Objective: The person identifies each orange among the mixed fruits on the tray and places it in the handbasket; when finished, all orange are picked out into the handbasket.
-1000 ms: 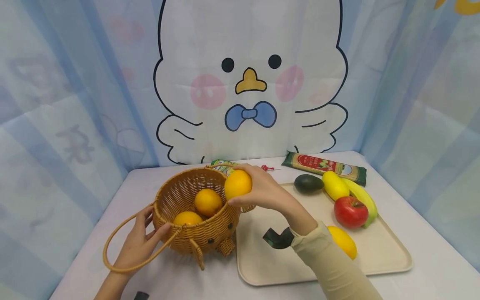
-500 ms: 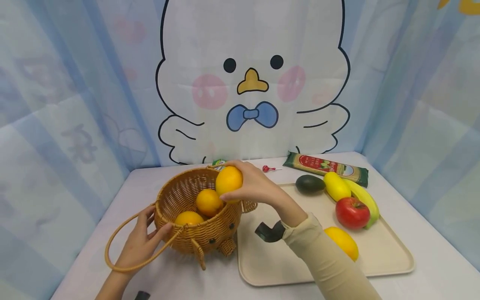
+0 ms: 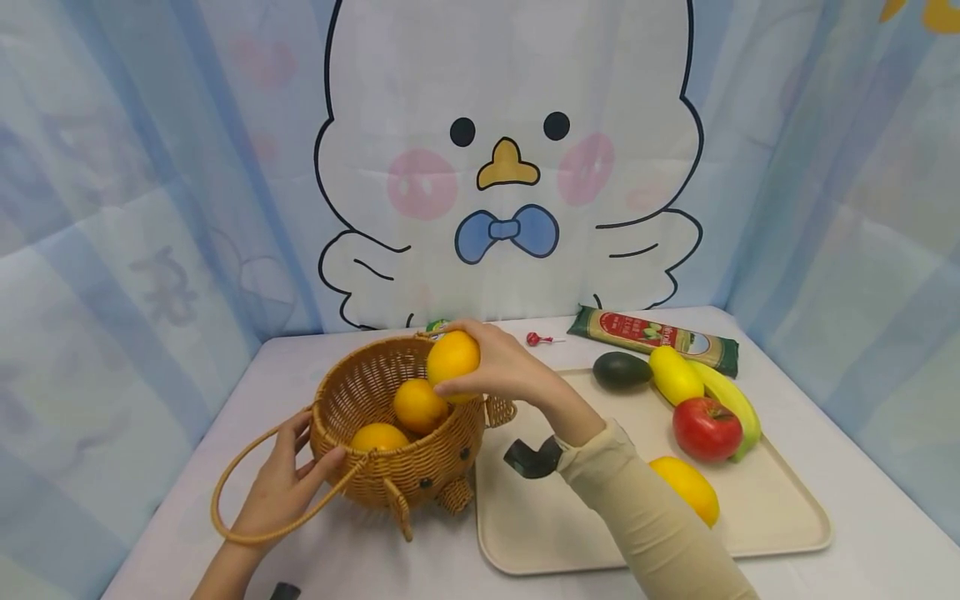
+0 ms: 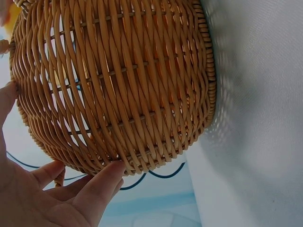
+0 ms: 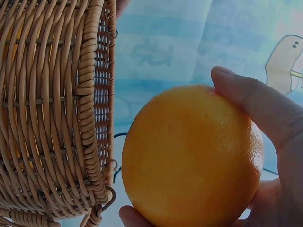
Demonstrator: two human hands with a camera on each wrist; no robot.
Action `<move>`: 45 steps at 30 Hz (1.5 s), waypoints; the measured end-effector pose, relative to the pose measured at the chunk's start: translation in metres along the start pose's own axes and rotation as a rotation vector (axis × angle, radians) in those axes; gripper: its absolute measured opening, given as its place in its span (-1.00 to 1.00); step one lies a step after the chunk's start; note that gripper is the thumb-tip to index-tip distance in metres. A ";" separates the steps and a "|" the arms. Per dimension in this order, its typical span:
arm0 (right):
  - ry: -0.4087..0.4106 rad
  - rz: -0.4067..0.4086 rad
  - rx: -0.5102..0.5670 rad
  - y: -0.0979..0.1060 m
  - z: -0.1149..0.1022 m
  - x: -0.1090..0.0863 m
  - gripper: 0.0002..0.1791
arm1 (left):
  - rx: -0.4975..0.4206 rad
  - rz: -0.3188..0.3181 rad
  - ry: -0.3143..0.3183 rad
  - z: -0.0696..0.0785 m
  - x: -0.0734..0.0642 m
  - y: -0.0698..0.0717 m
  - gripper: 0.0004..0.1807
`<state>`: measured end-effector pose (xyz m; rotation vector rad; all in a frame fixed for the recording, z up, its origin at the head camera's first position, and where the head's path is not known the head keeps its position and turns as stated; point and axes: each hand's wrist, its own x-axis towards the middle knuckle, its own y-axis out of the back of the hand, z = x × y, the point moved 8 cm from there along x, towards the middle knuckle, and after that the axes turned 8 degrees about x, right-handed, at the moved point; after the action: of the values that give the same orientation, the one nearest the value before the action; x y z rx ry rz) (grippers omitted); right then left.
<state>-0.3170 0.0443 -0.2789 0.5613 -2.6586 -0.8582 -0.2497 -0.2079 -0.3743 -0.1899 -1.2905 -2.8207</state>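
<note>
My left hand (image 3: 281, 492) holds the outer left side of a wicker basket (image 3: 420, 471), thumb near the rim, with the looped handle (image 3: 225, 517) hanging around the wrist. Its fingertips touch the weave in the left wrist view. Two oranges (image 3: 418, 407) lie inside the basket. Above the basket's right rim, my right hand (image 3: 504, 367) holds another orange (image 3: 453, 357) between thumb and fingers. From the right wrist, this orange (image 5: 191, 156) appears beside the basket opening (image 5: 102, 94), apart from it.
Right of the basket sits a beige tray (image 3: 555, 533) bearing an avocado (image 3: 621, 369), a lemon (image 3: 675, 375), a banana (image 3: 727, 402), a red apple (image 3: 707, 429) and a yellow-orange fruit (image 3: 688, 492) partly behind the sleeve. A lollipop (image 3: 534, 339) and a green packet (image 3: 637, 335) lie behind.
My right hand has moved slightly left with the orange, bringing it further over the basket's opening. The lollipop now shows more fully. My left hand keeps its hold on the basket.
</note>
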 end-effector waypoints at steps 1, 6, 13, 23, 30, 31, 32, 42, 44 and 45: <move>-0.003 0.000 0.003 0.000 0.001 0.001 -0.20 | 0.000 0.001 0.000 0.000 0.000 0.000 -0.18; -0.017 0.001 0.013 -0.001 0.002 0.004 -0.22 | -0.001 0.002 0.000 0.000 0.000 0.000 -0.18; -0.022 0.007 0.013 -0.001 -0.002 0.008 -0.20 | 0.000 0.002 0.000 0.000 0.000 0.000 -0.19; -0.010 -0.023 0.037 -0.008 -0.008 0.018 -0.16 | -0.003 0.010 -0.006 -0.001 -0.001 0.001 -0.19; -0.003 -0.046 0.025 -0.012 -0.015 0.026 -0.16 | 0.006 0.005 0.003 0.000 0.000 0.000 -0.19; -0.001 -0.049 0.025 -0.013 -0.016 0.027 -0.15 | 0.004 0.005 0.002 -0.001 0.000 0.000 -0.19; 0.000 -0.054 0.027 -0.014 -0.017 0.028 -0.15 | 0.003 0.006 0.000 -0.001 -0.001 0.000 -0.20; -0.011 -0.065 0.045 -0.018 -0.020 0.037 -0.14 | -0.008 0.012 -0.023 0.002 -0.001 0.001 -0.20; -0.010 -0.070 0.044 -0.019 -0.019 0.040 -0.14 | -0.006 0.012 -0.019 0.002 -0.001 0.001 -0.21; -0.010 -0.071 0.044 -0.020 -0.020 0.041 -0.14 | -0.004 0.013 -0.018 0.002 -0.001 0.001 -0.21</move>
<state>-0.3400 0.0014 -0.2696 0.6678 -2.6873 -0.8257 -0.2483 -0.2072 -0.3723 -0.2232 -1.2820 -2.8180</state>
